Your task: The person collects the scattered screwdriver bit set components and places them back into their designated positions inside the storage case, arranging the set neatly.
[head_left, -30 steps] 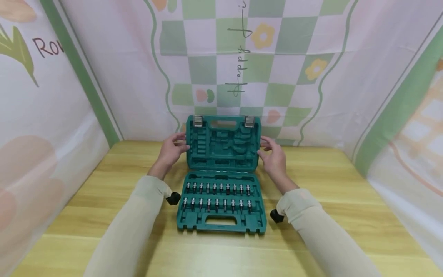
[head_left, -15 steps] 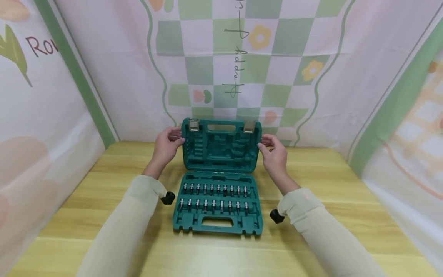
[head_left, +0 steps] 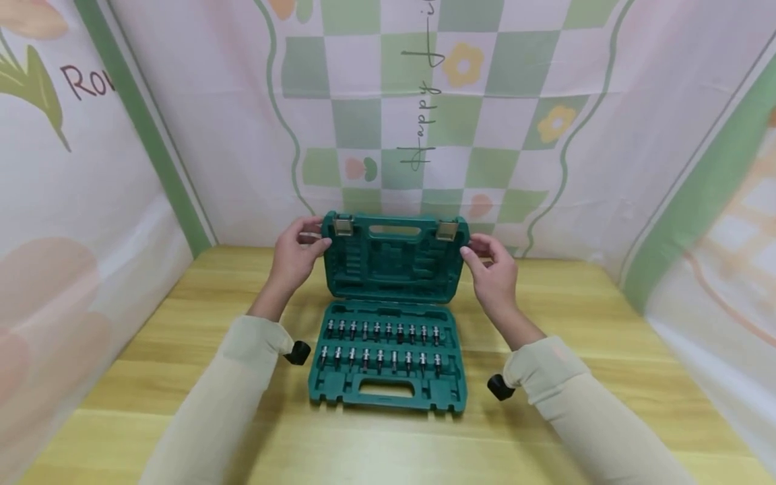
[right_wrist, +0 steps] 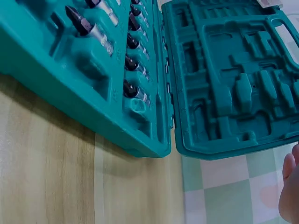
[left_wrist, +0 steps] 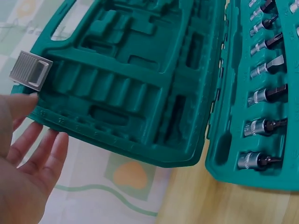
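A green plastic bit socket case [head_left: 388, 391] lies open on the wooden table, its lid [head_left: 394, 289] raised at the back. Two rows of silver bit sockets [head_left: 380, 357] with dark tips sit in the base. My left hand [head_left: 294, 256] holds the lid's left edge near the top corner. In the left wrist view its thumb lies on the rim beside a metal latch [left_wrist: 31, 70], the fingers at the outer side. At the opposite edge, my right hand [head_left: 494, 273] grips the lid between thumb and fingers. Only part of that hand shows in the right wrist view.
The wooden table [head_left: 545, 404] carries the case near its middle. Patterned cloth [head_left: 358, 121] hangs behind and at both sides, close behind the lid. Black wrist cameras [head_left: 500, 387] sit under both sleeve cuffs.
The lid has tilted forward toward me, and its inside now looks darker. Both hands have shifted with it, from lower on its sides to near its top corners. The base stays put.
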`<action>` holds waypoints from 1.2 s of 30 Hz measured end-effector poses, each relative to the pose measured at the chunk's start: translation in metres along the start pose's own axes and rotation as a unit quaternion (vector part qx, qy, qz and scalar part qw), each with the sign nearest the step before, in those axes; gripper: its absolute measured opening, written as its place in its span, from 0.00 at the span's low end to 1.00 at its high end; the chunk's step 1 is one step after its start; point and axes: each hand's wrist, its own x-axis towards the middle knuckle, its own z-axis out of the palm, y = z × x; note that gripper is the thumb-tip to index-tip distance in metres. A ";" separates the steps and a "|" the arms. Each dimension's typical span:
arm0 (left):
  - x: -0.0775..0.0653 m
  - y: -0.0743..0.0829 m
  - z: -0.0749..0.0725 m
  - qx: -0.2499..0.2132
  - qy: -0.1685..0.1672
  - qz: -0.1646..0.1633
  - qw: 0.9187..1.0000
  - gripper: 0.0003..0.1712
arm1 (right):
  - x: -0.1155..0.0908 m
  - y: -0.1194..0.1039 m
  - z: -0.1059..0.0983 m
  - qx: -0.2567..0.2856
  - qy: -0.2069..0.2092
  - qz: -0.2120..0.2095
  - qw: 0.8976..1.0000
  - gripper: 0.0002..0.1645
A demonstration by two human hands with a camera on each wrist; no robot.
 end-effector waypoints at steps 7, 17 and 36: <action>-0.007 0.010 -0.005 0.075 -0.061 0.024 0.995 0.35 | -0.006 -0.021 -0.005 -0.003 -0.022 -0.059 0.998 0.21; -0.016 0.020 -0.010 0.108 -0.097 0.036 0.989 0.32 | -0.008 -0.003 -0.006 -0.057 -0.023 -0.125 0.990 0.23; -0.022 0.025 -0.005 0.111 -0.051 0.073 0.990 0.26 | -0.023 -0.055 -0.007 -0.033 -0.073 -0.061 0.995 0.20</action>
